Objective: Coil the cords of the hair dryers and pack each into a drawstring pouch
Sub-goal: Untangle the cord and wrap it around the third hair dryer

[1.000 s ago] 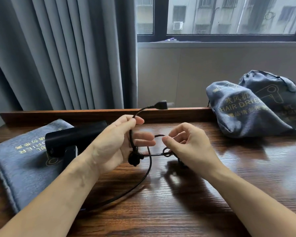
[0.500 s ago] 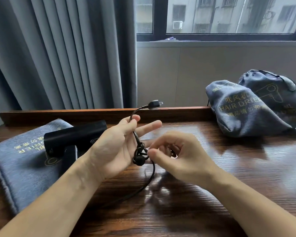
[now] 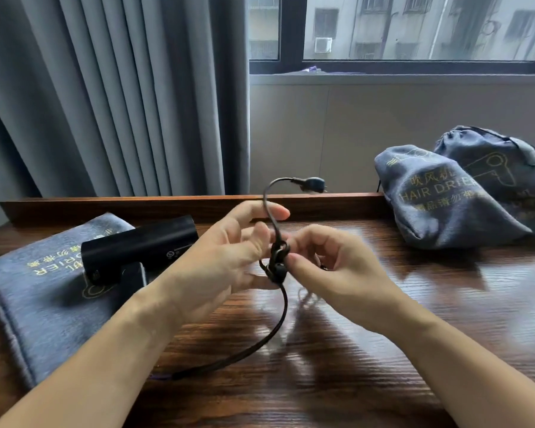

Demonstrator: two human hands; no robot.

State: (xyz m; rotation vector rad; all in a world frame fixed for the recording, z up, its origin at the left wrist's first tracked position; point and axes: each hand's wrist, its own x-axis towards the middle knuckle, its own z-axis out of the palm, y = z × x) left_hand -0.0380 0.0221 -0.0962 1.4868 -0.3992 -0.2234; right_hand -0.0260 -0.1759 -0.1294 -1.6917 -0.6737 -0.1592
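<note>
— What does the room show?
— Grey curtains (image 3: 105,97) and a window (image 3: 414,32) stand behind a dark wooden desk (image 3: 352,350).

— And on the desk?
— At the right rear, two filled grey pouches (image 3: 445,199) lean together. At the left, a flat pouch (image 3: 37,291) lies under a black hair dryer (image 3: 136,248).

— Where is the cord (image 3: 278,316)?
— It runs from the desk near the left forearm up to the hands, then arcs above them, with the plug (image 3: 314,183) in the air.

— What are the hands doing?
— The left hand (image 3: 226,261) holds the cord between thumb and fingers. The right hand (image 3: 331,267), fingers curled, pinches the small knot-like bundle (image 3: 278,264) where both hands meet.
</note>
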